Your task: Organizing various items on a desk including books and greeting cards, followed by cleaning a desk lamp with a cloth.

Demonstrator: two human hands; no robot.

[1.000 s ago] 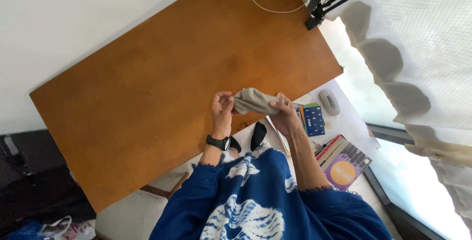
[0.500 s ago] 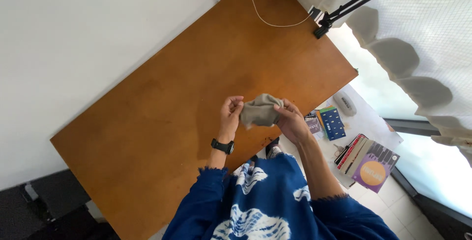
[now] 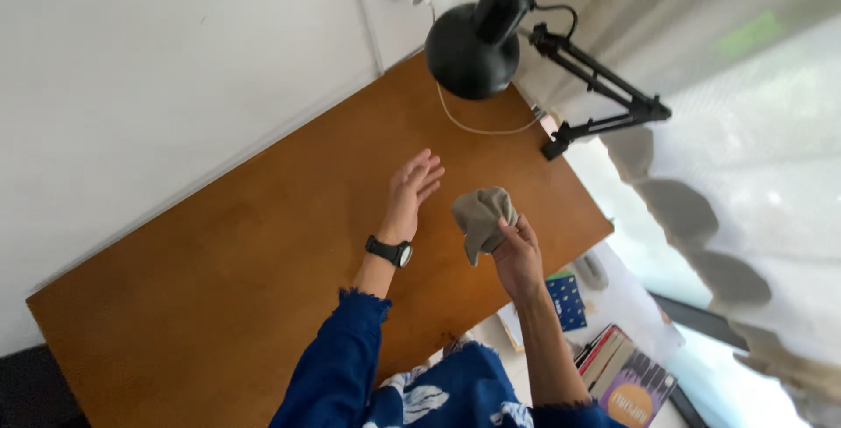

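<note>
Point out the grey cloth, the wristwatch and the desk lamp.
grey cloth (image 3: 480, 215), head view, middle of the bunched fabric.
wristwatch (image 3: 389, 252), head view, the black band.
desk lamp (image 3: 469, 51), head view, the black shade.

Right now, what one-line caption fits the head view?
Right hand holds a crumpled grey-beige cloth above a brown wooden desk; open left hand reaches forward.

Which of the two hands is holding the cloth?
The right hand pinches the grey cloth; the left hand, above the watch, is open and empty.

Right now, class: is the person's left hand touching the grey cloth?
Apart. The head view shows bare wooden table between the open left hand and the grey cloth, pinched by the right hand.
</note>
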